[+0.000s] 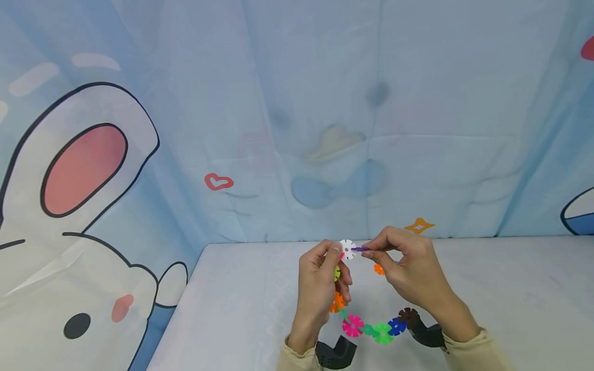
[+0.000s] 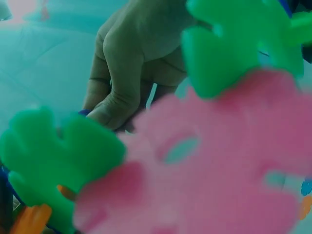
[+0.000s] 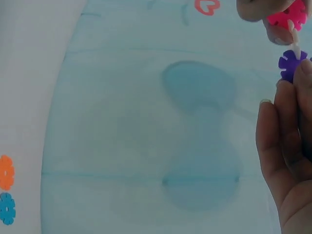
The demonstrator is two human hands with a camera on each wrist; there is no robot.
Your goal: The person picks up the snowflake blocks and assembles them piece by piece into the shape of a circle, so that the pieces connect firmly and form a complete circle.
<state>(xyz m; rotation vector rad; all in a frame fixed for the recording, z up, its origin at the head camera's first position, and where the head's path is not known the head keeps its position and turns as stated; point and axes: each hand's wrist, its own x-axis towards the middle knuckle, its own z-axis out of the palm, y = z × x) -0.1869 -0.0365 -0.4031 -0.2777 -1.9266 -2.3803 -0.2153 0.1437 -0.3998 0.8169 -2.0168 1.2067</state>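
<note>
Over the white table, the right hand is pinching a purple piece, which is touching the edge of a white piece. The left hand is gripping the chain near its end, probably by the pink piece, though its fingers are partly hiding it. Below, the chain is curving toward the right wrist. An orange piece is lying nearby.

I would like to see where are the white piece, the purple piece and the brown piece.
White piece (image 1: 349,245): head view, on its face, just above the centre.
Purple piece (image 3: 290,66): right wrist view, on its visible face.
Brown piece (image 1: 409,313): head view, on its face.
</note>
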